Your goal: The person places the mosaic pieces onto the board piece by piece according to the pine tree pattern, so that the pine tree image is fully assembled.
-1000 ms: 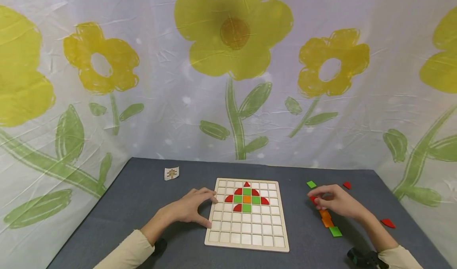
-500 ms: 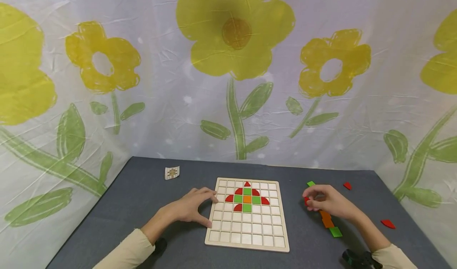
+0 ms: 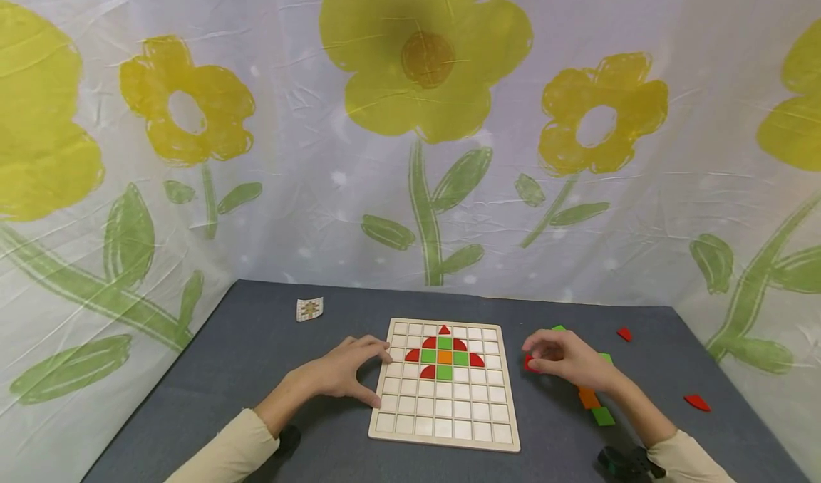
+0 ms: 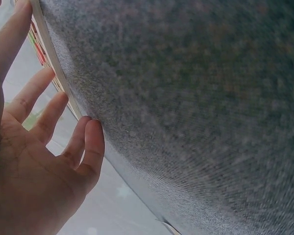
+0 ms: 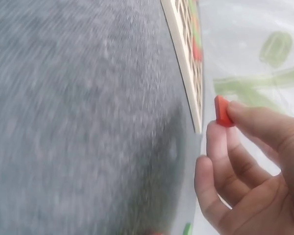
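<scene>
A square wooden grid board (image 3: 471, 415) lies flat on the dark table. Red, green and orange tiles fill some cells in its upper half, around an orange square tile (image 3: 445, 357). At the board's left edge, my left hand (image 3: 340, 372) rests with thumb and fingertips spread along the rim; the left wrist view shows those fingers (image 4: 49, 115) loosely bent beside it. My right hand (image 3: 571, 358) pinches a small red tile (image 5: 223, 111) between thumb and fingertips, raised to the right of the board. The fingers partly hide the tile's outline in the head view.
Right of the board, orange tiles (image 3: 588, 398) and a green tile (image 3: 603, 417) lie in a row partly under my right hand. Two red tiles, one far (image 3: 624, 334) and one near (image 3: 697, 402), lie farther right. A small pattern card (image 3: 310, 309) sits back left.
My right hand has moved left toward the board, carrying the red tile away from the loose tiles. The left hand stays at the board's edge.
</scene>
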